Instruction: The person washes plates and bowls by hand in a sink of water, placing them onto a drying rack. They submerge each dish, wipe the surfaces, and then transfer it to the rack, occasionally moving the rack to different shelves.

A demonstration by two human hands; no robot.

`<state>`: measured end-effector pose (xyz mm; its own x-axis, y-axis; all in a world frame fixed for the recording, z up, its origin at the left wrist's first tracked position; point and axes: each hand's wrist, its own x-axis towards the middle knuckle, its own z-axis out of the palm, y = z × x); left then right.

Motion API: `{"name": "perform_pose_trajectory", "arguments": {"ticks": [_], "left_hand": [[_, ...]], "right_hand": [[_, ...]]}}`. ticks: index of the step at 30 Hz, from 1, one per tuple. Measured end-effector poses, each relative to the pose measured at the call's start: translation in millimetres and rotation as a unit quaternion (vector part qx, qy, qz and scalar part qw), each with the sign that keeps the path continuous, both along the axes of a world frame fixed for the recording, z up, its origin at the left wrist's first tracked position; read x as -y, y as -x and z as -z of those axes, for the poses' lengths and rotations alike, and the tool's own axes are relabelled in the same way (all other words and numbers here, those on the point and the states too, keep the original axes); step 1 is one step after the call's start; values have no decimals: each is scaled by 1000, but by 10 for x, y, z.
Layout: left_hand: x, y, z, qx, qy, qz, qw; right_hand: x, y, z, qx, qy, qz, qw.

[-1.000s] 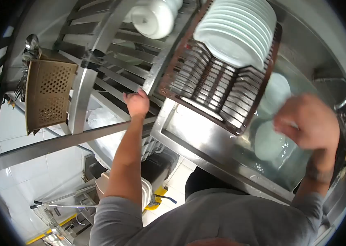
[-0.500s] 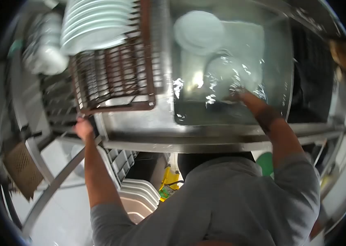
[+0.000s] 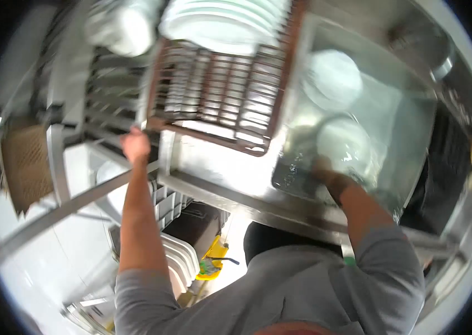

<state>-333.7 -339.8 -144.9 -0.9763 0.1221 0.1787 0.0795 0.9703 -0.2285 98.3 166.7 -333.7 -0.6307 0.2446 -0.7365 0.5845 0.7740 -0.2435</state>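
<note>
Sink: water-filled, beside the metal desk.
Rack: brown, white plates in its far part.
Lower plate: underwater, near the right hand.
Upper plate: beyond it, in the sink.
Right grip: submerged, blurred; cannot tell opening or hold.
Left hand: by the rack's corner, seemingly curled; hold unclear.

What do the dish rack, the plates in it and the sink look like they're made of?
Rack: brown, probably plastic-coated wire or plastic; thin slats.
Plates: likely glazed ceramic; white, smooth.
Sink: brushed-looking metal, probably stainless steel; grey sheen.
</note>
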Motion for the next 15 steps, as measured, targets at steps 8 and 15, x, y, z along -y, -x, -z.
{"name": "perform_pose_trajectory", "arguments": {"ticks": [8,15], "left_hand": [[-563,-263,-553,-4,-54,-9,999],[-548,-277,-573,1,-64,-17,998]], "right_hand": [[152,36,-824,74,-17,-210,975],[79,22,-1904,66,-81,-135,985]]}}
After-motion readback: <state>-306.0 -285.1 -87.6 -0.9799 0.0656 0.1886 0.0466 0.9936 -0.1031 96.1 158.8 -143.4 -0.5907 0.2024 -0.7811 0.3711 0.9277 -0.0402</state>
